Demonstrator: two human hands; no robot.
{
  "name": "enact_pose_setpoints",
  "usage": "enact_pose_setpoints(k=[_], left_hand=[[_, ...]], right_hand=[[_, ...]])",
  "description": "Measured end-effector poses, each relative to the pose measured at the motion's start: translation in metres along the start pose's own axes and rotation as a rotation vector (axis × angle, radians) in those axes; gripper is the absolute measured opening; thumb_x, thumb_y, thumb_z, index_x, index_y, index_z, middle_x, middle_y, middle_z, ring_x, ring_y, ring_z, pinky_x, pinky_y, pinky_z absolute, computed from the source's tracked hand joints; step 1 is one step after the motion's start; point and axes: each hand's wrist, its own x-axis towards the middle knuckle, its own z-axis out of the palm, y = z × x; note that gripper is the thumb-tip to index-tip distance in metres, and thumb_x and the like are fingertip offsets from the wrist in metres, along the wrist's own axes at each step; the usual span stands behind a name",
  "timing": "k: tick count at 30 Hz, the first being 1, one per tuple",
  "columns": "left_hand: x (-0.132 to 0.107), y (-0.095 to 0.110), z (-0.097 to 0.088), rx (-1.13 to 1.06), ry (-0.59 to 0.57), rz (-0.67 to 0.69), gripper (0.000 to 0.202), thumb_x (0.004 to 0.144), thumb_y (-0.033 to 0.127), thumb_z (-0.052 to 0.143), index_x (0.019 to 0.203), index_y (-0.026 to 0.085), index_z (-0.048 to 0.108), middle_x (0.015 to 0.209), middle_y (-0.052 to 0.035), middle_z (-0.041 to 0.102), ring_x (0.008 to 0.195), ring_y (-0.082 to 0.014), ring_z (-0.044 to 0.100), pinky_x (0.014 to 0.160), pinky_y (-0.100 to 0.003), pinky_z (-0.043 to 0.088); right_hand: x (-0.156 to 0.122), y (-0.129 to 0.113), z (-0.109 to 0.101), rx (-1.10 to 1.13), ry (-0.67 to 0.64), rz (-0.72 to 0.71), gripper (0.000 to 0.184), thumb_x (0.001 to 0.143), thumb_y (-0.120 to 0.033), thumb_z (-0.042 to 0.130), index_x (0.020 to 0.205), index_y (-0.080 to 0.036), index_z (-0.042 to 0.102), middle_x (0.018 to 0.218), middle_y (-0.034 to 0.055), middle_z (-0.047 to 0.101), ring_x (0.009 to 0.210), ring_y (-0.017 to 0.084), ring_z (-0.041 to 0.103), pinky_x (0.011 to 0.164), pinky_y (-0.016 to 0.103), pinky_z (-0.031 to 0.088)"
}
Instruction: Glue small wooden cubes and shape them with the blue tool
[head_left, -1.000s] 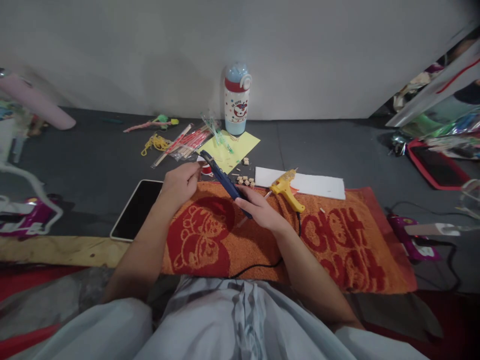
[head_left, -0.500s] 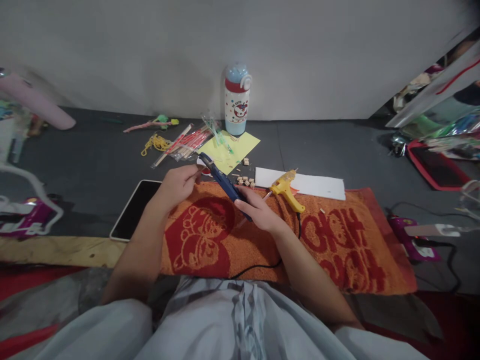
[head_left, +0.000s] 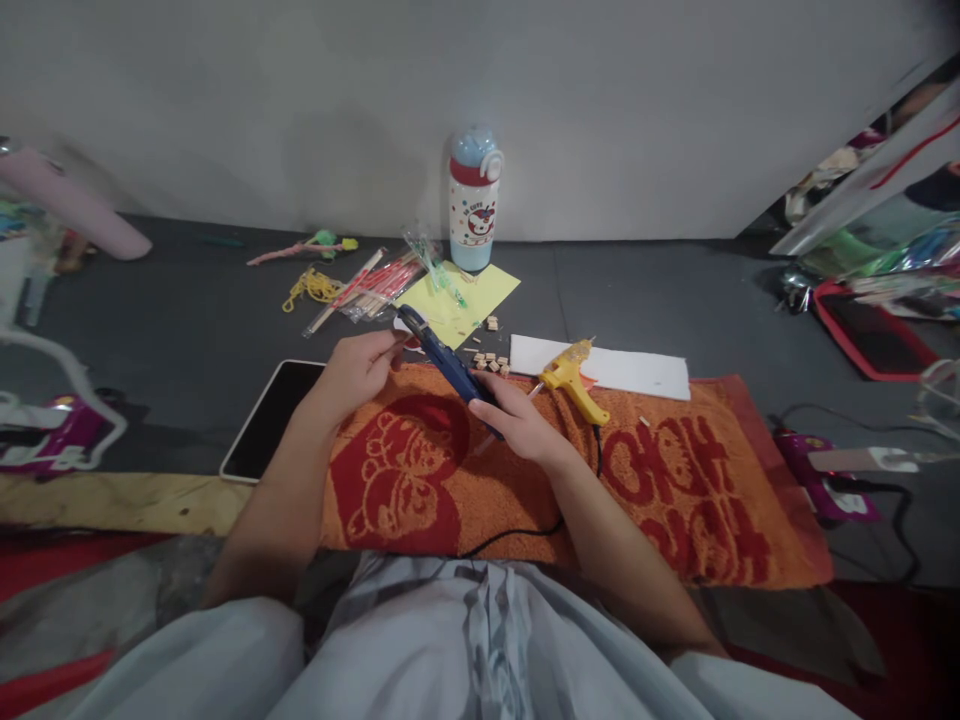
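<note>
My right hand [head_left: 517,425] grips the handles of a dark blue cutting tool [head_left: 444,358] that points up and left. My left hand [head_left: 360,367] is closed in a pinch beside the tool's head, on a thin stick that is too small to make out well. Both hands hover over an orange and red towel [head_left: 675,480]. Several small wooden bits [head_left: 491,360] lie just beyond the hands. A yellow glue gun [head_left: 574,382] rests on the towel right of my right hand, its black cord trailing toward me.
A dark tablet [head_left: 268,420] lies left of the towel. Behind are a yellow sheet [head_left: 469,295], a white strip [head_left: 630,368], red sticks in plastic [head_left: 371,285] and a dotted bottle [head_left: 472,200] by the wall. Clutter fills both sides; a wooden plank [head_left: 112,500] lies near left.
My left hand shifted slightly down and right along the tool's head; the tool's tip dipped a little. Nothing else moved.
</note>
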Motion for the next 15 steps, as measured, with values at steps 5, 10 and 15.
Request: enact_pose_setpoints(k=[5,10,15], left_hand=[[0.001,0.000,0.005,0.068,0.005,-0.013,0.024,0.086,0.021,0.039,0.076,0.019,0.061,0.076,-0.0033,0.066,0.073,-0.0164,0.059,0.069,-0.027,0.042],[-0.003,0.019,0.020,0.318,0.341,-0.035,0.024,0.090,0.033,0.043,0.092,0.019,0.062,0.098,-0.0110,0.067,0.100,-0.0256,0.057,0.092,-0.040,0.038],[-0.010,0.036,0.041,0.093,0.155,-0.028,0.032,0.092,0.041,0.040,0.088,0.018,0.061,0.086,-0.0096,0.067,0.086,-0.0226,0.059,0.081,-0.036,0.043]], right_hand=[[0.000,0.002,0.002,-0.014,0.041,0.011,0.052,0.089,-0.052,0.048,0.128,-0.017,0.053,0.127,0.0114,0.062,0.116,0.027,0.055,0.103,0.043,0.039],[0.004,0.008,0.010,0.033,0.162,0.056,0.047,0.088,-0.052,0.049,0.121,-0.019,0.057,0.113,0.0091,0.065,0.106,0.026,0.056,0.098,0.041,0.041],[0.010,0.009,0.020,0.164,0.205,0.071,0.050,0.088,-0.054,0.045,0.119,-0.016,0.055,0.103,0.0074,0.064,0.096,0.022,0.057,0.092,0.038,0.045]])
